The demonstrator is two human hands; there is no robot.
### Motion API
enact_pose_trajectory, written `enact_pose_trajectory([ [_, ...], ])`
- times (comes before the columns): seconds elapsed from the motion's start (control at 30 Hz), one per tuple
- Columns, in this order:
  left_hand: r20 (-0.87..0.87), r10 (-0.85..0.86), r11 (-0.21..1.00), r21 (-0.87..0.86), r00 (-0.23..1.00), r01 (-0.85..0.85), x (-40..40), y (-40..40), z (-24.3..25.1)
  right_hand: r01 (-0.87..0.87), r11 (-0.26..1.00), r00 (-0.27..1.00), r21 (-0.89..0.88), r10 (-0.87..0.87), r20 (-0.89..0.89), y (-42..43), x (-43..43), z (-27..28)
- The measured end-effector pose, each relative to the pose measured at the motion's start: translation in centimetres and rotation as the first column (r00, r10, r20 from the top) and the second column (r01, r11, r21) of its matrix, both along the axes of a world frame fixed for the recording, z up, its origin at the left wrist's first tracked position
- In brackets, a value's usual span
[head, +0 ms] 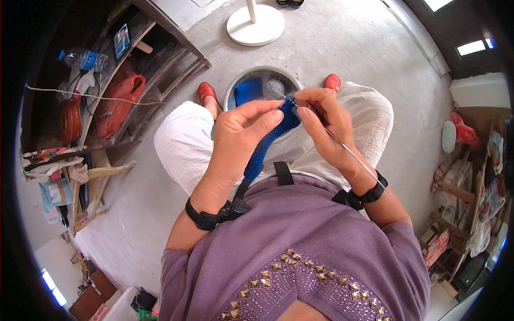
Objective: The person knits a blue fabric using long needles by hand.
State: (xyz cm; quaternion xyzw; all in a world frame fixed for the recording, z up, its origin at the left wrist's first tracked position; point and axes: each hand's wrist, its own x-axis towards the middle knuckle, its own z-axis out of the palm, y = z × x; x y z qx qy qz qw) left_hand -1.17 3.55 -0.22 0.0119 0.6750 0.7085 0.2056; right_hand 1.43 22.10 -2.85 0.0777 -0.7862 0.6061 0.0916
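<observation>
A narrow strip of dark blue knitting (pixel 263 154) hangs from between my hands down toward my lap. My left hand (pixel 245 128) pinches its upper edge between thumb and fingers. In my right hand (pixel 329 124) is a thin metal knitting needle (pixel 353 154), whose long end slants back over my right wrist. The needle's tip meets the top edge of the knitting, close to my left fingertips. Beyond my hands, a round metal basin (pixel 295 78) stands on the floor, holding a ball of grey yarn (pixel 275 86) and a folded blue item (pixel 248 91).
At left, a wooden shelf unit (pixel 180 30) carries a propped phone (pixel 122 42), a plastic bottle (pixel 90 60) and a red plastic bag (pixel 120 106). A white cable (pixel 100 97) crosses before it. Ahead is a round white stand base (pixel 255 26). Cluttered wooden furniture (pixel 457 192) stands at right.
</observation>
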Motion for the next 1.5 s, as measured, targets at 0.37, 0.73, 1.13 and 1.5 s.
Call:
enact_pose_trajectory([
  [0.37, -0.063, -0.109, 0.994, -0.037, 0.992, 0.107, 0.0, -0.1, 0.3, -0.037, 0.944, 0.979, -0.328, 0.1, 0.176, 0.7, -0.7, 0.2],
  [0.73, -0.128, -0.064, 0.998, 0.012, 0.99, 0.066, 0.5, 0.4, -0.2, -0.085, 0.955, 0.975, -0.285, 0.139, 0.175, 0.2, -0.3, 0.3],
  [1.13, 0.004, -0.001, 0.996, 0.085, 1.0, 0.0, 0.3, 0.1, -0.2, -0.032, 0.999, 0.999, -0.026, 0.032, -0.008, 0.3, -0.3, 0.7],
  [1.5, 0.223, -0.007, 0.951, 0.304, 0.975, -0.062, -0.1, 0.1, 0.1, -0.077, 0.988, 0.979, 0.137, 0.101, -0.175, 0.9, 0.0, 0.8],
])
